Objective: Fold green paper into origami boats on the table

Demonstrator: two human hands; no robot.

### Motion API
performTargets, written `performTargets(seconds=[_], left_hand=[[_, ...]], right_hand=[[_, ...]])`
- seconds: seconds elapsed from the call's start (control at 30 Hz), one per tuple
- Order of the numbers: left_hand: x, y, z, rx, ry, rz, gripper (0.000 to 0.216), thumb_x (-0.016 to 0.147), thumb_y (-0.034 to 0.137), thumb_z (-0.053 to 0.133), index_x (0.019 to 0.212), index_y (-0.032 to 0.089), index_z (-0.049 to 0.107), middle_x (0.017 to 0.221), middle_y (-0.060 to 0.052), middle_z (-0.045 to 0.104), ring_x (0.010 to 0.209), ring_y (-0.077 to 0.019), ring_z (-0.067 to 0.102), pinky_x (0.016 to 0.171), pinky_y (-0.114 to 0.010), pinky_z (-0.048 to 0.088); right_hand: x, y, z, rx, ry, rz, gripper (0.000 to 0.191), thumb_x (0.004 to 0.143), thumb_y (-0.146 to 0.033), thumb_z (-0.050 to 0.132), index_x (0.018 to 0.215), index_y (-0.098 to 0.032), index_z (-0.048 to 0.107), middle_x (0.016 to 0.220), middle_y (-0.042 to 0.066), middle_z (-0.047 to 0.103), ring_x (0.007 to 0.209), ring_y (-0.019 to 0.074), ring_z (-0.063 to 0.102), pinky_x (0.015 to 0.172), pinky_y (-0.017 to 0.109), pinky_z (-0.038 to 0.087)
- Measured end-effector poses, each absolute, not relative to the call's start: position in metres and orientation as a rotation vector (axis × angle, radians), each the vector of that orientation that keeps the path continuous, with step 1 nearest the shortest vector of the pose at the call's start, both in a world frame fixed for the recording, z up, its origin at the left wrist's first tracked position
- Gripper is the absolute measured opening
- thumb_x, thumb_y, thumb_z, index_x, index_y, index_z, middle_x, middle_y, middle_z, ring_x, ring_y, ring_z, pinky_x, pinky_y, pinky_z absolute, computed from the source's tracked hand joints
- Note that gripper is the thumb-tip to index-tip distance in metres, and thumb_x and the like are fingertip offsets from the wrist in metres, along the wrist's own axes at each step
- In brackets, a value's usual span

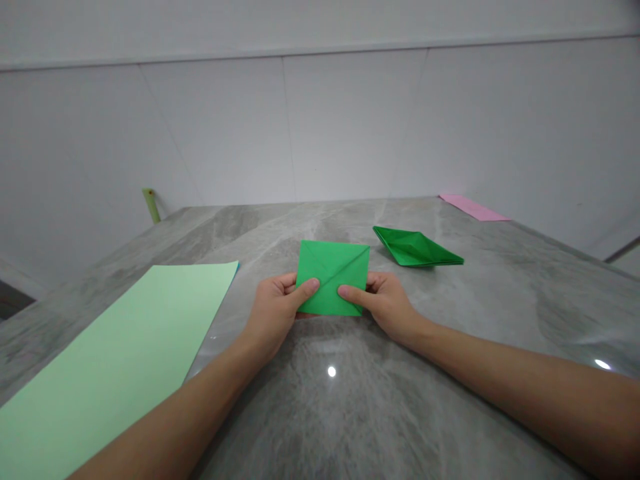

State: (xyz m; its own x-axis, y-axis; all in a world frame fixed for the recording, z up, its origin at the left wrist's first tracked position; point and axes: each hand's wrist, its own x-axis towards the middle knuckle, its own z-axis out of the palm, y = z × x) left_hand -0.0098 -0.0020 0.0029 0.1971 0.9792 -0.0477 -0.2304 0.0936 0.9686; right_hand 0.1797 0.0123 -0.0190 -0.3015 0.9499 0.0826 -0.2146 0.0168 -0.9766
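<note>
Between my two hands is a green folded paper square (333,267) with crease lines running across its face. My left hand (277,307) grips its left side, thumb on the front and fingers behind. On the other side, my right hand (387,303) pinches the right edge the same way, its thumb pressed near the lower middle. The fingers behind the paper are mostly hidden. Just beyond my right hand, a green folded paper boat (417,248) lies on the grey marbled table (320,407).
Pale green paper sheets (130,347) lie at the left, partly under my left forearm. A pink piece of paper (475,207) rests at the far right edge. Behind the table rises a white wall (340,127), and a light green object (151,205) stands at the far left corner.
</note>
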Motion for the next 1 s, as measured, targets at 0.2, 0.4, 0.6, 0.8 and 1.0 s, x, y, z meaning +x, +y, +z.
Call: performTargets(seconds=[0.2,0.4,0.6,0.8,1.0], left_hand=[[-0.01,-0.001,0.001,1.104,0.96,1.067,0.039,0.069,0.036,0.082,0.099,0.013,0.072,0.091,-0.01,0.076,0.078,-0.0226,0.072,0.066,-0.031,0.059],[-0.009,-0.003,0.005,1.098,0.921,1.111,0.034,0.07,0.035,0.081,0.093,0.013,0.071,0.086,-0.009,0.076,0.072,-0.0209,0.072,0.068,-0.032,0.058],[-0.008,-0.005,0.008,1.221,0.976,1.099,0.027,0.068,0.032,0.081,0.085,0.013,0.072,0.076,-0.006,0.076,0.064,-0.0169,0.069,0.062,-0.026,0.055],[-0.007,-0.01,0.011,1.293,0.954,1.015,0.023,0.07,0.031,0.078,0.084,0.014,0.072,0.078,-0.006,0.076,0.066,-0.0186,0.071,0.064,-0.028,0.057],[-0.008,-0.009,0.011,1.281,0.912,0.984,0.029,0.07,0.031,0.079,0.093,0.014,0.072,0.077,-0.006,0.076,0.07,-0.022,0.073,0.067,-0.032,0.059]], right_hand=[[0.18,0.01,-0.015,-0.82,-1.275,1.498,0.022,0.067,-0.038,0.082,0.078,-0.019,0.077,0.08,0.003,0.076,0.069,0.018,0.069,0.071,0.032,0.056],[0.179,0.009,-0.013,-0.816,-1.269,1.493,0.022,0.067,-0.038,0.082,0.076,-0.019,0.076,0.078,0.004,0.076,0.066,0.0184,0.068,0.07,0.034,0.057],[0.179,0.009,-0.013,-0.857,-1.23,1.478,0.024,0.063,-0.037,0.085,0.078,-0.019,0.077,0.081,0.004,0.077,0.068,0.0187,0.069,0.07,0.034,0.057],[0.178,0.009,-0.015,-0.844,-1.172,1.52,0.027,0.061,-0.032,0.087,0.084,-0.02,0.077,0.088,0.004,0.077,0.073,0.0201,0.071,0.073,0.036,0.058],[0.179,0.011,-0.011,-0.879,-1.049,1.593,0.024,0.062,-0.035,0.085,0.075,-0.017,0.075,0.076,0.005,0.076,0.064,0.0203,0.069,0.065,0.035,0.057]])
